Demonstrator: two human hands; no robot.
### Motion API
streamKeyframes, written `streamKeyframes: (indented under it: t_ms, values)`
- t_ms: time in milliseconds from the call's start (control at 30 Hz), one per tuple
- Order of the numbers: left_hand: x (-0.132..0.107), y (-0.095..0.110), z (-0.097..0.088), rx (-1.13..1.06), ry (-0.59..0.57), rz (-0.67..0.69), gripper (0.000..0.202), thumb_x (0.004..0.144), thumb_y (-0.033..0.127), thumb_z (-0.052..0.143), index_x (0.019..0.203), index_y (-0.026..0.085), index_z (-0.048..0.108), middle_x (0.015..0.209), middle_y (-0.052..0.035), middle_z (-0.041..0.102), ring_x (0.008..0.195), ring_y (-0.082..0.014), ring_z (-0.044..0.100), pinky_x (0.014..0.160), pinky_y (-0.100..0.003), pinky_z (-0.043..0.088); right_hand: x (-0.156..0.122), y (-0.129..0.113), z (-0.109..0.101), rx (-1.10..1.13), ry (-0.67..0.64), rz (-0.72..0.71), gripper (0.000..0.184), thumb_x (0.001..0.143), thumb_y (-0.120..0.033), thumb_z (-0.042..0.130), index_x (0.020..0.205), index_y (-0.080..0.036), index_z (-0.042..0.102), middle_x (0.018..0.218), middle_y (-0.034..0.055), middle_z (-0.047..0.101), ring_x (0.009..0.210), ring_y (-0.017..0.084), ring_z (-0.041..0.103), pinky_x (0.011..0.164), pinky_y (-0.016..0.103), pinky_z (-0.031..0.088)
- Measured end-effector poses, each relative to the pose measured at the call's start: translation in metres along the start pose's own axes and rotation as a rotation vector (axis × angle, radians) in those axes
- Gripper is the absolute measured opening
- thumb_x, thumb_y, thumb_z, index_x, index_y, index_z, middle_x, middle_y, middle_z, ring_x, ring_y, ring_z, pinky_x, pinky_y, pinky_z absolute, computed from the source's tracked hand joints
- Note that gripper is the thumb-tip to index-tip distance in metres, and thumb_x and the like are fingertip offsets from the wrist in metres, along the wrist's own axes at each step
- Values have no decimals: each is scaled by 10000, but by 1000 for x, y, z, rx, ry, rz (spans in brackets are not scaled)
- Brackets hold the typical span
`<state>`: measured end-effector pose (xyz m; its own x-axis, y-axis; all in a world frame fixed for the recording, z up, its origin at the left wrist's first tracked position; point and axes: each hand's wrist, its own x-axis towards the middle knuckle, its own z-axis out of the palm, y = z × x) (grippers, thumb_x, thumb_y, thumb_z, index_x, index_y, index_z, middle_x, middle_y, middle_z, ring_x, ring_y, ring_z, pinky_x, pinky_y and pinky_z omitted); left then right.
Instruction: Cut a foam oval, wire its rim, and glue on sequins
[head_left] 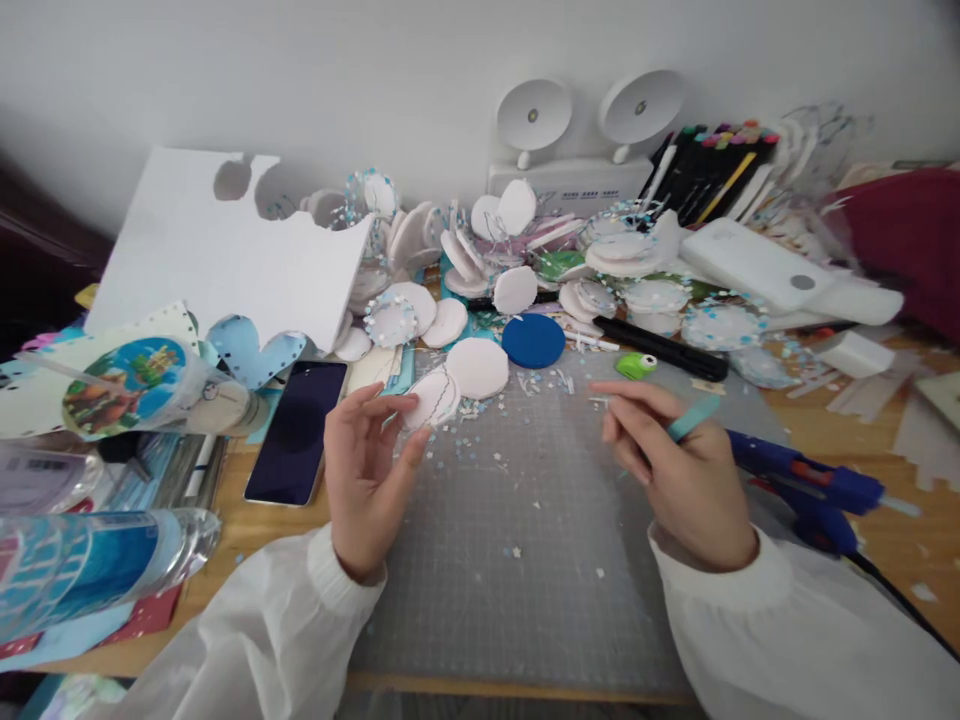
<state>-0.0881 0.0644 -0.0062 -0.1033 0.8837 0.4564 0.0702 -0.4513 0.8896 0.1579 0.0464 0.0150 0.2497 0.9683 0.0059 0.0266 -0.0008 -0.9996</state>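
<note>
My left hand (373,470) is at the left side of the grey cutting mat (525,600). Its thumb and fingers close on the edge of a white foam disc (435,396) with a thin dark wavy line across it. Behind that disc lies a second, plain white disc (478,368). On the right, above the mat, my right hand (679,470) grips a slim mint-green tool (691,419) like a pen. A thin pale tip shows beyond the fingers; the tool's kind is not clear. A blue round lid (533,341) rests between the hands, farther back.
White discs, some ringed with blue-and-white beads, pile up along the wall. A glue gun (810,480) lies by my right wrist. A phone (296,432), cup (135,385) and bottle (112,560) stand or lie left. Tiny stars (516,552) dot the mat.
</note>
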Motion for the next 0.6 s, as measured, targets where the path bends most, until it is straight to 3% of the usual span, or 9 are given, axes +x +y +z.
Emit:
streamKeyframes:
  t_ms: [100, 167, 267, 300, 433, 600]
  values:
    - [-1, 0, 1, -5, -40, -4, 572, 766, 91, 695, 1251, 255, 438, 1050, -44, 582, 1036, -167, 615, 954, -367, 518, -3, -3, 2, 71, 3, -9, 193, 879, -293, 535, 991, -240, 683, 843, 17, 602, 435, 46, 399, 364, 218, 222]
    - [-1, 0, 2, -17, -68, -12, 615, 763, 76, 690, 1281, 264, 415, 1068, -45, 563, 1028, -165, 617, 949, -359, 521, -1, -1, 1, 162, -11, 31, 214, 881, -316, 506, 938, -232, 694, 897, 38, 616, 537, 86, 492, 384, 210, 299]
    - [-2, 1, 3, -38, -108, -29, 660, 754, 56, 687, 1306, 273, 398, 1106, -49, 536, 1042, -165, 615, 958, -348, 516, 4, 7, -2, 216, -25, 15, 321, 905, -395, 441, 806, -218, 690, 881, 50, 627, 756, 149, 571, 604, 253, 474]
    - [-3, 1, 4, -42, -118, -31, 664, 750, 50, 688, 1306, 273, 400, 1117, -50, 530, 1049, -165, 613, 964, -347, 511, 5, 10, -3, 177, -21, 3, 369, 918, -424, 418, 759, -216, 678, 831, 44, 621, 751, 149, 564, 639, 259, 476]
    - [-6, 2, 5, -30, -138, -27, 643, 742, 43, 691, 1279, 272, 421, 1129, -51, 521, 1043, -163, 610, 969, -358, 504, 5, 15, -3, -19, -63, -3, 437, 941, -478, 396, 677, -209, 616, 622, 4, 537, 547, 115, 476, 497, 239, 391]
    - [-9, 3, 3, 16, -175, -80, 569, 779, 77, 669, 1260, 257, 422, 1036, -37, 554, 1032, -173, 609, 962, -388, 503, 2, 12, 3, -238, -172, -117, 189, 891, -366, 547, 798, -214, 611, 694, 0, 607, 663, 130, 582, 613, 241, 468]
